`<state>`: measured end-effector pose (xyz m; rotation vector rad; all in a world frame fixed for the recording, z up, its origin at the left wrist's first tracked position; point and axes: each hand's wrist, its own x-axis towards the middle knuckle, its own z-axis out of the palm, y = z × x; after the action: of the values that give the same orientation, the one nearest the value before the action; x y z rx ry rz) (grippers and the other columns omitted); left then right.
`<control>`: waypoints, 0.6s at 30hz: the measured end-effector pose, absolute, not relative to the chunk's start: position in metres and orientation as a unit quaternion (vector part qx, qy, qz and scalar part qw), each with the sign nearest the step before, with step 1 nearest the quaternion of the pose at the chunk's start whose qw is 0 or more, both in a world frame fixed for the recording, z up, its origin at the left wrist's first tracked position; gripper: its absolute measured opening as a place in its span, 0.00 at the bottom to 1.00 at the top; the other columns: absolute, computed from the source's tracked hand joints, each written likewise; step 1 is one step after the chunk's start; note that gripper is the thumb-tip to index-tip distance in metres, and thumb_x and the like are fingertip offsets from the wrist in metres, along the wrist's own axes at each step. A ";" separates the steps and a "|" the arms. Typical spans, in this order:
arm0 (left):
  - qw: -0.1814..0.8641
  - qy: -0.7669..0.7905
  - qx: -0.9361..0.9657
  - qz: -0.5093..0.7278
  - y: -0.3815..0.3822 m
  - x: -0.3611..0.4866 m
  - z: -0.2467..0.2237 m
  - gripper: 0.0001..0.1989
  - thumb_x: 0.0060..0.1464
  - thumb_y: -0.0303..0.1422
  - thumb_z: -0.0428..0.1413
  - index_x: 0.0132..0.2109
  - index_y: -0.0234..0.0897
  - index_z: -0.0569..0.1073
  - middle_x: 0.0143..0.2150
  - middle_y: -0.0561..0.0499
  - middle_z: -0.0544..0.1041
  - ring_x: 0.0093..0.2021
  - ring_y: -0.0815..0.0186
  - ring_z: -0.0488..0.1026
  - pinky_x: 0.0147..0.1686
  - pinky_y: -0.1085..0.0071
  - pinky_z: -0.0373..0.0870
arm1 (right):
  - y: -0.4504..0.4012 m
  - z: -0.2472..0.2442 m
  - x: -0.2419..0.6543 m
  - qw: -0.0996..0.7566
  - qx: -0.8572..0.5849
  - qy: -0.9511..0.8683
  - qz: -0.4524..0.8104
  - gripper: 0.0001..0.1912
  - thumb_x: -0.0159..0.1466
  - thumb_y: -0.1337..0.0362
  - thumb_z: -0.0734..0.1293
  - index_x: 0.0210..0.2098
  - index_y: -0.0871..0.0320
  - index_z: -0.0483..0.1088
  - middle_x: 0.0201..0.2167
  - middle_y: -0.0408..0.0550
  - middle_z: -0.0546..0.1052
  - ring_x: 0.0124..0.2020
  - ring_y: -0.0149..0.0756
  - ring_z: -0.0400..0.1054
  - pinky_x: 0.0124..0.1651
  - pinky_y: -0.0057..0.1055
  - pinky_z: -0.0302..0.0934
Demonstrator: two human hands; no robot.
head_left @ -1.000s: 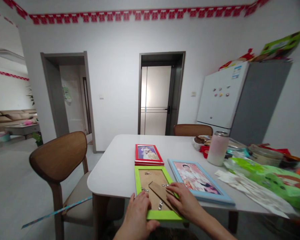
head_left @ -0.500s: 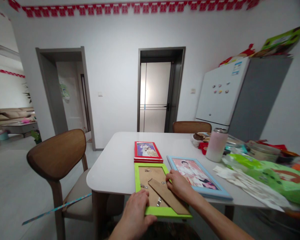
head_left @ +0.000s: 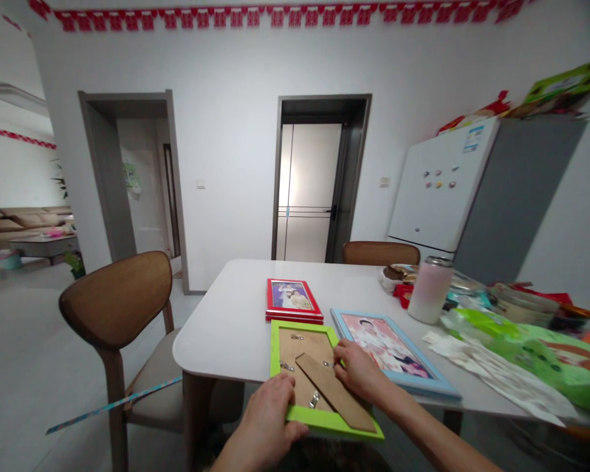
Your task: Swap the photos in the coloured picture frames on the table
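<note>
A lime-green picture frame lies face down at the table's near edge, turned slightly. Its brown backing board shows metal clips, and a brown stand leg slants across it. My left hand is closed round the frame's lower left corner, thumb along the near edge. On the right side, my right hand has its fingers curled over the frame's edge, beside a metal clip. What its fingertips press on is partly hidden.
Red picture frames are stacked just beyond the green one. A light-blue picture frame lies to the right. Further right are a pink-and-white bottle, white gloves and a green package. A wooden chair stands left.
My view has shifted slightly. The green frame's near right corner has turned a little, and my right hand has moved slightly with the frame's edge. Both hands stay on it.
</note>
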<state>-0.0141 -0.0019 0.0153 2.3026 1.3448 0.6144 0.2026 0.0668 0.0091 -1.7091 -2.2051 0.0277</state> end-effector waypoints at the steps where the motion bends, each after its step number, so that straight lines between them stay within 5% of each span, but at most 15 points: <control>1: 0.203 0.479 0.826 0.218 -0.002 -0.015 0.016 0.16 0.41 0.33 0.54 0.40 0.40 0.63 0.43 0.52 0.67 0.43 0.65 0.63 0.43 0.73 0.59 | 0.065 0.011 0.199 0.182 -0.601 -0.778 0.009 0.10 0.51 0.71 0.57 0.25 0.61 0.69 0.30 0.49 0.68 0.33 0.33 0.61 0.37 0.26 0.53; 9: 0.213 0.466 0.824 0.243 0.001 -0.017 0.010 0.21 0.41 0.33 0.55 0.46 0.40 0.62 0.42 0.53 0.67 0.41 0.66 0.63 0.42 0.74 0.59 | 0.063 0.012 0.139 0.244 -0.508 -0.823 0.073 0.12 0.55 0.65 0.57 0.32 0.57 0.72 0.32 0.47 0.72 0.36 0.33 0.63 0.39 0.26 0.53; 18: 0.222 0.458 0.823 0.254 0.001 -0.018 0.008 0.17 0.40 0.32 0.55 0.41 0.40 0.63 0.42 0.54 0.67 0.42 0.66 0.63 0.42 0.75 0.58 | 0.073 0.009 0.118 0.210 -0.542 -0.812 0.060 0.11 0.52 0.70 0.59 0.19 0.60 0.71 0.21 0.45 0.70 0.27 0.29 0.62 0.30 0.24 0.51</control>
<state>-0.0178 0.0012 0.0081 2.2730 1.2652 0.7027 0.1179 0.0732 0.0089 -1.5070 -2.2569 0.1657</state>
